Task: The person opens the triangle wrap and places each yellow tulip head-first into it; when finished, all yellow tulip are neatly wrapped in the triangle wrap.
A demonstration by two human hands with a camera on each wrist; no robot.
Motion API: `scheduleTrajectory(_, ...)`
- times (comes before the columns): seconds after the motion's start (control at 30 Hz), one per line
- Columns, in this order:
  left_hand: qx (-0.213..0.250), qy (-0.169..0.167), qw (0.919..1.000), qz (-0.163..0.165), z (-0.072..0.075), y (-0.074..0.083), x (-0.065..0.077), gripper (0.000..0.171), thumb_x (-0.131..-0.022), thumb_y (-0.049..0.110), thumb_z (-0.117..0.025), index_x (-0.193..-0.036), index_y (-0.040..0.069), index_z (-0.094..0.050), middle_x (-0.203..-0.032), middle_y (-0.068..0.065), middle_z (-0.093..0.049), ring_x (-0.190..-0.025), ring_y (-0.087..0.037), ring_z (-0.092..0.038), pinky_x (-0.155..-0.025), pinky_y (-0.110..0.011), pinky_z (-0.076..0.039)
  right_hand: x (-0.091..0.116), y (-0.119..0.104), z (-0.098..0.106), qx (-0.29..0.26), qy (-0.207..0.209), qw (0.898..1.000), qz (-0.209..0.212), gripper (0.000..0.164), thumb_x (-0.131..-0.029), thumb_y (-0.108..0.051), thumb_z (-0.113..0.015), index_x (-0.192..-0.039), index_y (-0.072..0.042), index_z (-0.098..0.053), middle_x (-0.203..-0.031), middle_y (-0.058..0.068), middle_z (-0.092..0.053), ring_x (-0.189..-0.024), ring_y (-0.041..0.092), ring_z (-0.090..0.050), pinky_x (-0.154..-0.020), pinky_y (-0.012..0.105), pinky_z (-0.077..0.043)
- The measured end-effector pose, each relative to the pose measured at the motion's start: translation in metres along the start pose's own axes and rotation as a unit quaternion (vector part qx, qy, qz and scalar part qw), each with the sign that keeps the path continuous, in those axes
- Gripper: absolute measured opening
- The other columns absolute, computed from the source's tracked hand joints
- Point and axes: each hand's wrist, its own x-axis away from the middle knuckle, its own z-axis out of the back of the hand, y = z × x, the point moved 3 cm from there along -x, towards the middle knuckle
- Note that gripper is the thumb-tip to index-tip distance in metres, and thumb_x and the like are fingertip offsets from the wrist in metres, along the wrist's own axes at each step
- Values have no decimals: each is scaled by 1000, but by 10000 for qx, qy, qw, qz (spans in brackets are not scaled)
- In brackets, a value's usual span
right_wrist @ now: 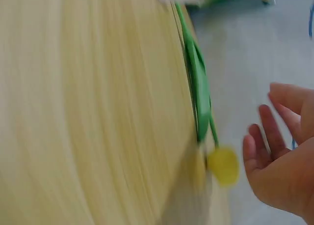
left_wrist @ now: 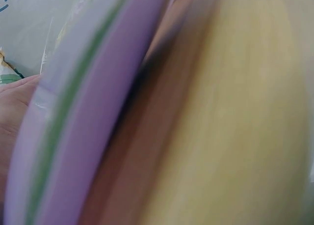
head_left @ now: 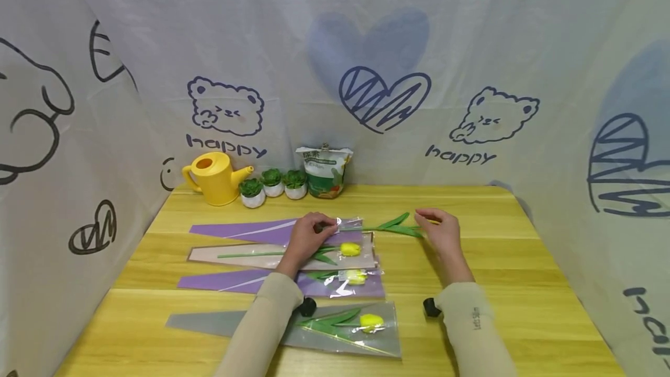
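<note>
My left hand [head_left: 309,237] pinches the open end of a purple flower sleeve [head_left: 235,230] lying farthest back on the table. A yellow tulip [right_wrist: 223,166] has its green stem [left_wrist: 73,95] inside that sleeve, while its leaves [head_left: 400,228] and bloom stick out to the right. Beside the bloom is my right hand [head_left: 442,234], its fingers spread and apart from the flower in the right wrist view; in the head view it hides the bloom. Nearer lie a pale sleeve [head_left: 201,255], a second purple sleeve [head_left: 201,281] and a grey sleeve [head_left: 204,322], each with a yellow tulip inside.
Along the table's back edge stand a yellow watering can [head_left: 217,182], three small potted succulents [head_left: 272,182] in white pots and a green-and-white bag [head_left: 325,173] clipped at the top. A printed curtain [head_left: 293,45] hangs behind the wooden table [head_left: 502,319] and at both sides.
</note>
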Motion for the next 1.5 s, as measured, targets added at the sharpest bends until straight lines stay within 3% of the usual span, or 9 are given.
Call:
scheduleTrajectory(0.1, 34, -16, 10000, -9, 1, 0, 0, 12, -93, 28, -80, -103, 23, -81, -102, 5, -75, -87, -12, -63, -78, -30, -53, -8, 12, 22, 217, 138, 9997, -57, 39, -102, -23, -68, -134, -2, -67, -143, 18, -60, -131, 34, -55, -98, 37, -53)
scheduleTrajectory(0.23, 63, -5, 10000, 4, 2, 0, 1, 12, -92, 28, -80, -103, 23, -81, -102, 6, -75, -87, -12, -63, -78, -30, -53, -17, 25, 35, 670, -90, 9977, -8, 41, -103, -24, -66, -137, -2, -65, -150, 22, -52, -135, 42, -52, -106, 52, -49)
scheduleTrajectory(0.47, 13, -29, 10000, 45, 2, 0, 0, 11, -92, 31, -80, -102, 26, -81, -101, 8, -74, -87, -11, -63, -78, -30, -53, -26, 36, 27, 1666, -862, 9797, 705, 33, -103, -21, -65, -130, -2, -69, -146, 26, -51, -135, 47, -46, -114, 62, -38)
scheduleTrajectory(0.6, 6, -97, 9999, 96, 1, -1, 1, 11, -93, 32, -79, -102, 27, -81, -102, 9, -74, -87, -10, -63, -78, -30, -53, -27, 38, 20, 2027, -945, 9702, 934, 25, -101, -21, -68, -118, -4, -75, -141, 27, -55, -135, 49, -46, -116, 65, -32)
scheduleTrajectory(0.7, 18, -90, 9999, 94, 1, 0, 1, 11, -93, 32, -79, -102, 27, -81, -102, 9, -75, -88, -10, -63, -79, -30, -53, -27, 36, 16, 2246, -915, 9635, 1134, 19, -100, -18, -70, -110, -4, -77, -135, 28, -59, -131, 49, -50, -114, 65, -34)
scheduleTrajectory(1.1, -28, -132, 9999, 46, 2, -1, 0, 10, -94, 33, -78, -103, 28, -81, -103, 10, -75, -91, -9, -64, -82, -31, -54, -28, 30, 12, 2672, -1328, 9436, 1434, 8, -99, -12, -69, -99, -5, -73, -125, 26, -62, -123, 47, -54, -109, 64, -40)
scheduleTrajectory(1.5, -284, 111, 9983, -487, 0, 2, 0, 11, -92, 30, -80, -100, 23, -81, -100, 8, -76, -94, -11, -66, -88, -36, -54, -24, 18, 13, 2526, -1422, 9462, 1438, 11, -102, -15, -66, -105, -5, -69, -125, 23, -62, -125, 45, -54, -111, 64, -39)
